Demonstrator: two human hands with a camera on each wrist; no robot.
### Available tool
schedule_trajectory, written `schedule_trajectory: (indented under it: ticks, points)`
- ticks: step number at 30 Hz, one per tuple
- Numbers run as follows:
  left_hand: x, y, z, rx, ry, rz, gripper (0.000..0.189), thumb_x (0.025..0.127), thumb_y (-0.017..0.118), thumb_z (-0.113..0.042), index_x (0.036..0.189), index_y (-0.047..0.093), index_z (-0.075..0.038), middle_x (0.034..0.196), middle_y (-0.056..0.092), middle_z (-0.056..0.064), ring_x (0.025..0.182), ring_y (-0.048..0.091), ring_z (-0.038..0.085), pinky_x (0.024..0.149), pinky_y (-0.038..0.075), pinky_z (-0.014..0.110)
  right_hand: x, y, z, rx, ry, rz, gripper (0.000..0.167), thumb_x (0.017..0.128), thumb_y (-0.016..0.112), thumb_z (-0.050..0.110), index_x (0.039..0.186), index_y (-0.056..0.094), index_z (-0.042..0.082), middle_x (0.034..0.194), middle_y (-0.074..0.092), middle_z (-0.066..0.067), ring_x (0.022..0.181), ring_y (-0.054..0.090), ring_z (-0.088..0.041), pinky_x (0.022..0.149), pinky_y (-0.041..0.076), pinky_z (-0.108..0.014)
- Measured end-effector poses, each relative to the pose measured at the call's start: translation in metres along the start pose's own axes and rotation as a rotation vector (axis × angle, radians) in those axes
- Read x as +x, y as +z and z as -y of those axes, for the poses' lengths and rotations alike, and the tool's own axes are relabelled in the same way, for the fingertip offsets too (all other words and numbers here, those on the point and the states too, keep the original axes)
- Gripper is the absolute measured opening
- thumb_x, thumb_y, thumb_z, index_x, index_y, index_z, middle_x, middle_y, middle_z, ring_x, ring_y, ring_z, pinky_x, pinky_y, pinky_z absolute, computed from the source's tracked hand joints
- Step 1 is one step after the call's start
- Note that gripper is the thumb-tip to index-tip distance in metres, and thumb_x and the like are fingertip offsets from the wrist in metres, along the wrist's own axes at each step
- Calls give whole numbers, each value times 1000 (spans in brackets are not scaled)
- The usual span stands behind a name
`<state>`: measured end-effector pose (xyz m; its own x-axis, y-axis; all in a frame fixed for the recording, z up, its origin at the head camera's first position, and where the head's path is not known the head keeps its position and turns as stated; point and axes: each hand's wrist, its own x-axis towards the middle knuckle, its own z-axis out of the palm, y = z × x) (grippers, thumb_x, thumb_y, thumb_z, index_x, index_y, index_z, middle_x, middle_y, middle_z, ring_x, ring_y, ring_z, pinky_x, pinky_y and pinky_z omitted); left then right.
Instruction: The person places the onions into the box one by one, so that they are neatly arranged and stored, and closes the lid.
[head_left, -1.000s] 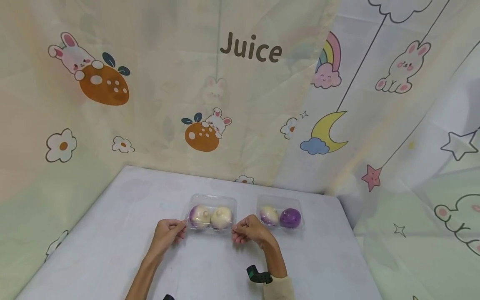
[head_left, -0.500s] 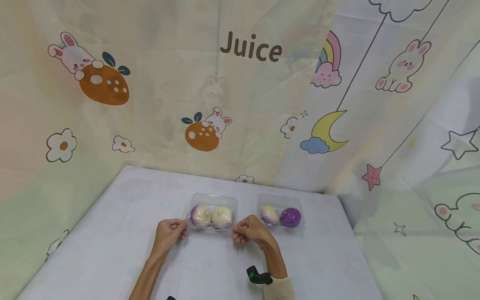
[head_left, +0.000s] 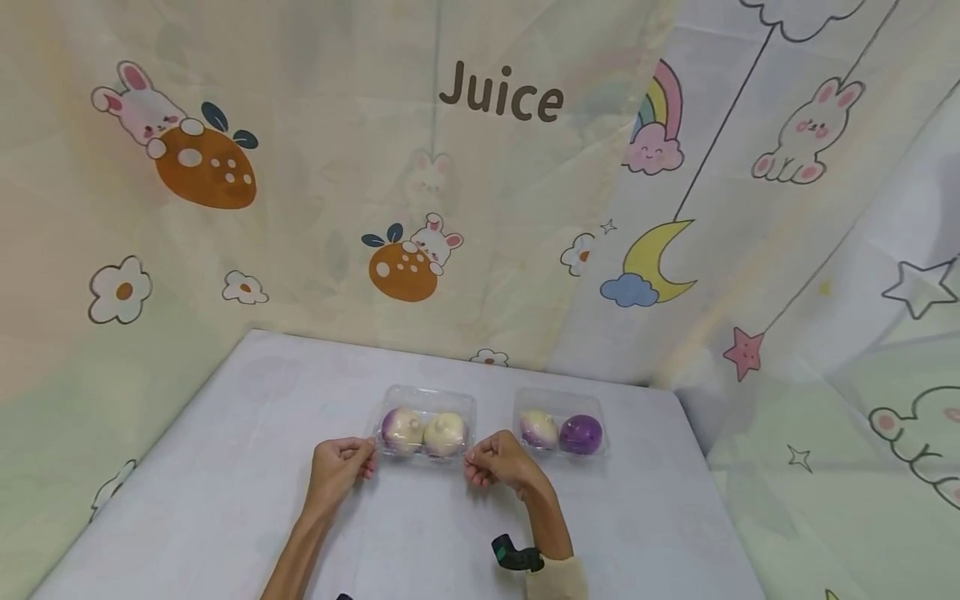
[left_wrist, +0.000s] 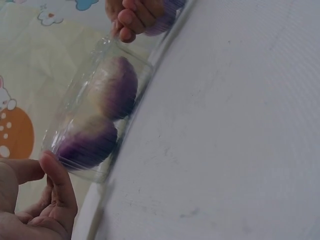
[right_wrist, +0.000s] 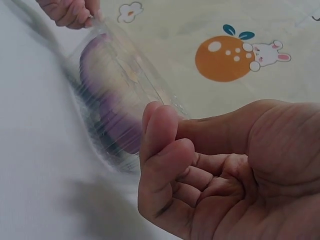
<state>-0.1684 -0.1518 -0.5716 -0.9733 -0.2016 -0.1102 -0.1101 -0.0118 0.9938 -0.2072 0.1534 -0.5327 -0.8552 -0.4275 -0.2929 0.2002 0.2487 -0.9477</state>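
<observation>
A clear plastic clamshell box (head_left: pixel 429 398) with two purple-and-white turnips, such as the one on its right (head_left: pixel 446 434), stands on the table between my hands. My left hand (head_left: pixel 334 473) pinches the box's near left corner between thumb and fingers. At the near right corner, my right hand (head_left: pixel 504 463) pinches the rim, its other fingers curled. In the left wrist view, thumb and finger of the left hand (left_wrist: pixel 47 205) meet at the box edge. The right wrist view shows the right hand (right_wrist: pixel 200 170) covering part of the box (right_wrist: pixel 145 75).
A second clear box (head_left: pixel 551 402) stands just right of my right hand, holding a pale turnip (head_left: pixel 539 430) and a purple one (head_left: pixel 581 434). Both boxes stand on a white table (head_left: pixel 420 533). A printed cloth (head_left: pixel 315 208) hangs behind the table's far edge.
My left hand and the box between my hands have shifted very slightly to the right. The right hand and the second box stay almost where they were.
</observation>
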Motion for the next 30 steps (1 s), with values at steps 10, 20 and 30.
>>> schedule_trajectory:
  ticks: [10, 20, 30]
  points:
    - [0, -2, -1, -14, -58, 54, 36, 109, 69, -19, 106, 73, 16, 84, 78, 13, 64, 70, 11, 60, 65, 23, -1, -2, -1, 9, 0, -5, 28, 107, 64, 2, 110, 70, -25, 73, 75, 0, 62, 65, -5, 59, 60, -15]
    - [0, -1, 0, -29, -87, 68, 35, 109, 67, -18, 110, 73, 17, 88, 78, 13, 66, 70, 12, 60, 64, 22, -6, -5, -4, 24, -20, 59, 34, 109, 64, 8, 110, 69, -25, 77, 75, -3, 65, 65, -6, 61, 59, -16]
    - [1, 0, -2, -49, -101, 53, 33, 108, 67, -16, 112, 73, 17, 86, 79, 10, 65, 69, 11, 59, 63, 22, -8, -8, -4, 12, -23, 80, 37, 110, 64, 14, 112, 70, -23, 77, 75, -2, 66, 65, -7, 62, 58, -17]
